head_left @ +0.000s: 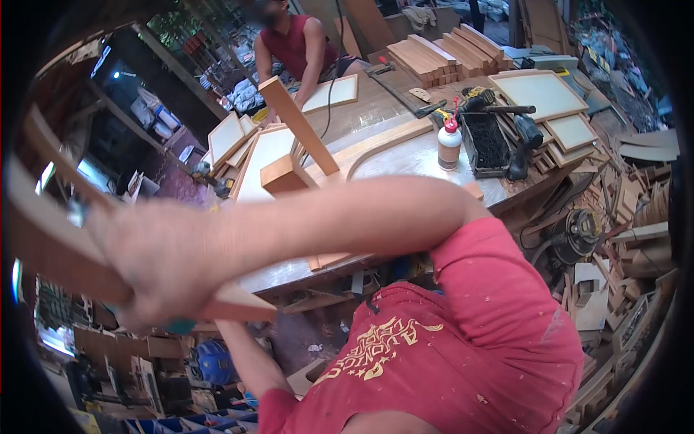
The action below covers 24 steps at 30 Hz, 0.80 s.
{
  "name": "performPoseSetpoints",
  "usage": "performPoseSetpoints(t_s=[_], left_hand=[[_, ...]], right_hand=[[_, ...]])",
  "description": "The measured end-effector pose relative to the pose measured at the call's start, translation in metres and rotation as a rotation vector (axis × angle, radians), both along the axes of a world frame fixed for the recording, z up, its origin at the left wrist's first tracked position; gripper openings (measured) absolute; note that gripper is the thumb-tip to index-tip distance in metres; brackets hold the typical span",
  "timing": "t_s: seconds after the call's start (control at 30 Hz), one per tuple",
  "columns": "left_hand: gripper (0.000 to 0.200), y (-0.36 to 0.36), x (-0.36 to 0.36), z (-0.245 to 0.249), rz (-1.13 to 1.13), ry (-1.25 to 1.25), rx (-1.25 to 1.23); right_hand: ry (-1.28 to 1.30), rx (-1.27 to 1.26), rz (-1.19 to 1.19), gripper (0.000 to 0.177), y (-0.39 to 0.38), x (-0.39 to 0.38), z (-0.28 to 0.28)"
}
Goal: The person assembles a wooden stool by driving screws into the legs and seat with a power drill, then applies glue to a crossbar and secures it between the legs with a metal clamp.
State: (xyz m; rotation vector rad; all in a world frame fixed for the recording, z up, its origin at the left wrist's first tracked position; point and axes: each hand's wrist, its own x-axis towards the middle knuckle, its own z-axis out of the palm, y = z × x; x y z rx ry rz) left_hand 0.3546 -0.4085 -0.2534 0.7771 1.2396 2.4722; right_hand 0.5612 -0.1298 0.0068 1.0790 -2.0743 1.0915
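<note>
My right hand [163, 253], smeared by motion, is wrapped round a long wooden bar [242, 302] at the left of the head view. The bar stretches past my hand toward the left edge, where a curved wooden strip [54, 148] also shows. My left forearm [253, 354] rises from below toward the bar. The left hand itself is hidden behind the bar and my right hand. Beyond my right arm, a wooden post [300, 126] and a wooden block [285, 176] stand on the workbench [397, 163].
A glue bottle [449, 148] with a red cap stands near a tray of dark screws [488, 141] and a hammer [506, 109]. Stacked wood strips [426, 61] and framed panels [538, 94] lie behind. Another person [311, 50] works across the bench. Offcuts litter the right side.
</note>
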Motion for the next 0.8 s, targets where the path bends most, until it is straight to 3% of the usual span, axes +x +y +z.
performPoseSetpoints(t_s=[0.03,0.13,0.2,0.27,0.3,0.33,0.4,0.43,0.5,0.6,0.7,0.73,0.8], left_hand=[[0.045,0.0,0.021,-0.014,0.08,-0.098,0.019],[0.045,0.017,0.078,-0.047,0.253,-0.285,0.029],[0.046,0.032,0.11,-0.064,0.345,-0.37,0.008],[0.046,0.046,0.135,-0.073,0.403,-0.419,-0.005],[0.046,0.052,0.143,-0.075,0.425,-0.433,-0.007],[0.046,0.057,0.151,-0.077,0.446,-0.452,-0.013],[0.046,0.071,0.158,-0.079,0.48,-0.471,-0.014],[0.046,0.075,0.161,-0.078,0.49,-0.477,-0.029],[0.046,0.082,0.164,-0.076,0.506,-0.482,-0.056],[0.047,0.092,0.169,-0.071,0.536,-0.475,-0.069],[0.047,0.104,0.177,-0.07,0.571,-0.486,-0.077],[0.047,0.108,0.179,-0.07,0.584,-0.485,-0.075],[0.047,0.112,0.181,-0.068,0.604,-0.486,-0.071]], right_hand=[[-0.042,0.002,0.044,0.08,-0.008,0.003,-0.013],[0.152,0.016,0.106,0.09,0.007,0.01,-0.054],[0.396,-0.193,0.19,0.072,0.042,0.016,-0.089],[0.261,-0.419,0.319,0.05,0.104,0.029,-0.127],[0.068,-0.598,0.131,0.029,0.133,0.038,-0.156],[-0.254,-0.948,0.046,0.025,0.162,0.034,-0.207],[-0.398,-1.651,0.107,0.047,0.236,0.012,-0.304],[-0.609,-2.026,-0.051,0.063,0.268,0.01,-0.339],[-0.623,-2.372,-0.016,0.088,0.313,0.005,-0.398],[-0.48,-2.429,0.264,0.104,0.341,-0.017,-0.437],[-0.274,-2.598,0.104,0.105,0.355,-0.039,-0.444],[-0.198,-2.706,0.185,0.097,0.364,-0.043,-0.449],[-0.164,-2.738,0.006,0.088,0.376,-0.052,-0.451]])
